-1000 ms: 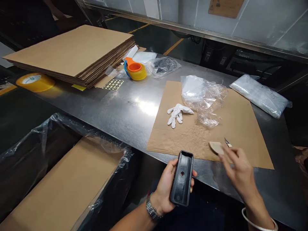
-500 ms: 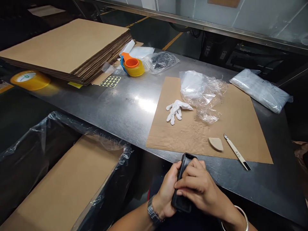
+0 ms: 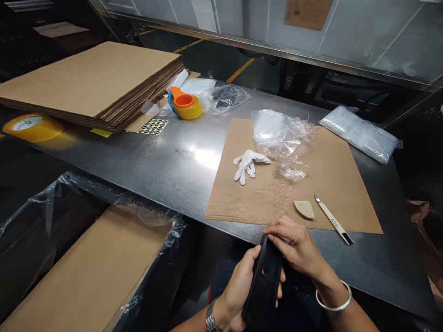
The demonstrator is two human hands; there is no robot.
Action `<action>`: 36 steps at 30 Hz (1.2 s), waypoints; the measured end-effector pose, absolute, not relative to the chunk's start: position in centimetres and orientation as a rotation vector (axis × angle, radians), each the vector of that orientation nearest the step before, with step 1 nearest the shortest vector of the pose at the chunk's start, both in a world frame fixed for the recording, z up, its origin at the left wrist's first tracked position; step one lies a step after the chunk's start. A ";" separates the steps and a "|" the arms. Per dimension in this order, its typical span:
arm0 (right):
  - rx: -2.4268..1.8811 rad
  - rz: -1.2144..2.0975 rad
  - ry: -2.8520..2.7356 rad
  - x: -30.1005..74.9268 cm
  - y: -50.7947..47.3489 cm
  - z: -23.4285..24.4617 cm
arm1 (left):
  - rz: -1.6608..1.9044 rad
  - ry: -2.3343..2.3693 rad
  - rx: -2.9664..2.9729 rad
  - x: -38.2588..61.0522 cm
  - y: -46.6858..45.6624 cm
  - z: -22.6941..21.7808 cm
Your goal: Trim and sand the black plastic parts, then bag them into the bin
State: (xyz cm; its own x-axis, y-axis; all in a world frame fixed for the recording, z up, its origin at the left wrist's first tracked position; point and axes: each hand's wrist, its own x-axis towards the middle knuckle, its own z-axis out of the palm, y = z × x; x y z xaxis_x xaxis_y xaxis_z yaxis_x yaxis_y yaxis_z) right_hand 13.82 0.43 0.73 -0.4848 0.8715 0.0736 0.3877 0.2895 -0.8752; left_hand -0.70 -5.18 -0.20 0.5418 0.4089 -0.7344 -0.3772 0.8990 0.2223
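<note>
A long black case-like piece (image 3: 265,281) with a small round hole in its face is held below the table's front edge. My left hand (image 3: 238,281) wraps around it, thumb along the near side and fingertips showing on the far side. At its upper end, the fingers of my right hand (image 3: 294,244) pinch the rim. Just beyond, on a cardboard sheet (image 3: 332,175), lie a beige wedge-shaped pad (image 3: 304,210) and a white-handled craft knife (image 3: 332,219) marked A26. A white glove (image 3: 247,165) rests farther back on the sheet.
Crumpled clear plastic bags (image 3: 277,133) and a wrapped packet (image 3: 362,133) lie toward the back. On the left are stacked cardboard sheets (image 3: 93,78), a tape dispenser (image 3: 186,103), a yellow tape roll (image 3: 32,127) and a sticker sheet (image 3: 153,126). A plastic-lined bin (image 3: 65,184) stands front left.
The black piece has been turned so its outer face with the hole shows instead of its hollow side. My right hand has moved from its middle to its upper end.
</note>
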 end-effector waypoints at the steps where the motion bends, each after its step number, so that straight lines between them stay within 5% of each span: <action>1: -1.107 1.159 -2.006 13.9 0.4 0.8 | 0.459 0.891 0.035 -0.7 -5.2 -0.2; 36: -1.559 1.726 -1.295 14.2 -2.4 -1.3 | 0.661 1.007 0.187 -1.0 -5.8 -0.9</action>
